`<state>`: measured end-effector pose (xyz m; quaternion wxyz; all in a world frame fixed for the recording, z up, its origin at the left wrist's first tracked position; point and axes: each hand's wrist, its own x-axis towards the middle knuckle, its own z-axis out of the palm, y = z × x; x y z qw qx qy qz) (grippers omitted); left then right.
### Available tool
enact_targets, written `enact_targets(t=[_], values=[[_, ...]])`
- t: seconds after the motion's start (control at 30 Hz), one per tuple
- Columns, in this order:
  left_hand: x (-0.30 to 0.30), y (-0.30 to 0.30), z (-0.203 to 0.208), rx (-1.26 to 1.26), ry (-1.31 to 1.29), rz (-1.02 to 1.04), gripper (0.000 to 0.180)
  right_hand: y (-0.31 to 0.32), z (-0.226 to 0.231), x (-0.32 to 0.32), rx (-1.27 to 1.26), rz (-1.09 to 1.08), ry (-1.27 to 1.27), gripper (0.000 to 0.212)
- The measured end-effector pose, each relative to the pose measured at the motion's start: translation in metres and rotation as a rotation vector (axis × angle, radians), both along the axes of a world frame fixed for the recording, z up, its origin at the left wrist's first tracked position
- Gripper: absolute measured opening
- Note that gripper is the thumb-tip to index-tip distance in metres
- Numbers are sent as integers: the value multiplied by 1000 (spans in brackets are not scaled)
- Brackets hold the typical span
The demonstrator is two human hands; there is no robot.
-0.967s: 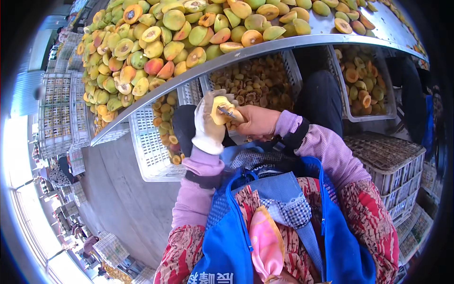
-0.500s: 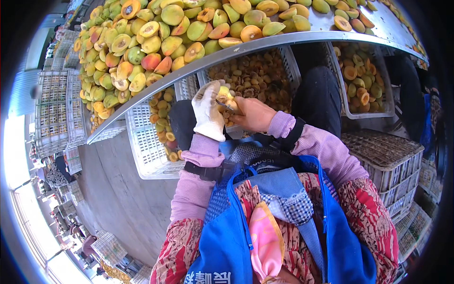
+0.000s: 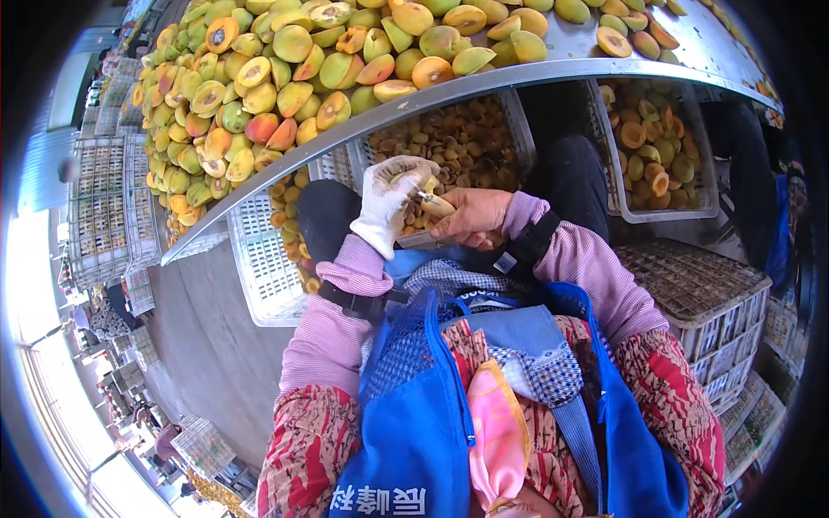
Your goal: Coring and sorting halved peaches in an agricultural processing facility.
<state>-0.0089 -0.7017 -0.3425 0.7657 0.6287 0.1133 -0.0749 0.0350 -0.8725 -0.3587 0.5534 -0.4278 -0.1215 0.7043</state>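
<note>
My left hand (image 3: 386, 198), in a white work glove with soiled fingertips, curls around a peach half (image 3: 400, 178). Only a yellow-green bit of the fruit shows between the fingers. My right hand (image 3: 477, 214) is bare and closed on a small hand tool with a pale, rounded handle (image 3: 438, 205). The tool's thin metal end points at the gloved fingers and the fruit; whether it touches the flesh I cannot tell. Both hands are over the near edge of a crate of brown-orange scraps (image 3: 449, 142), between my knees.
A metal-edged table (image 3: 570, 69) ahead bears a heap of halved peaches (image 3: 285, 82). A white crate (image 3: 268, 268) with peach halves stands at left, another crate (image 3: 661, 211) at right. Stacked crates (image 3: 721, 319) rise by my right elbow; more crates (image 3: 99, 207) stand far left.
My right hand has turned, so the tool's pale handle now shows. The peach half, plainer before, is now mostly covered by my gloved fingers. Both arms have shifted slightly.
</note>
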Motion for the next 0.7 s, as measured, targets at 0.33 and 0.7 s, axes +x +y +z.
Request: enact_targets(t=[0.33, 0.7], values=[[21, -29, 2, 347, -104, -178, 8, -31, -1, 20, 1, 94, 73, 11], [19, -27, -5, -646, 120, 255, 39, -27, 16, 1, 246, -202, 254, 17]])
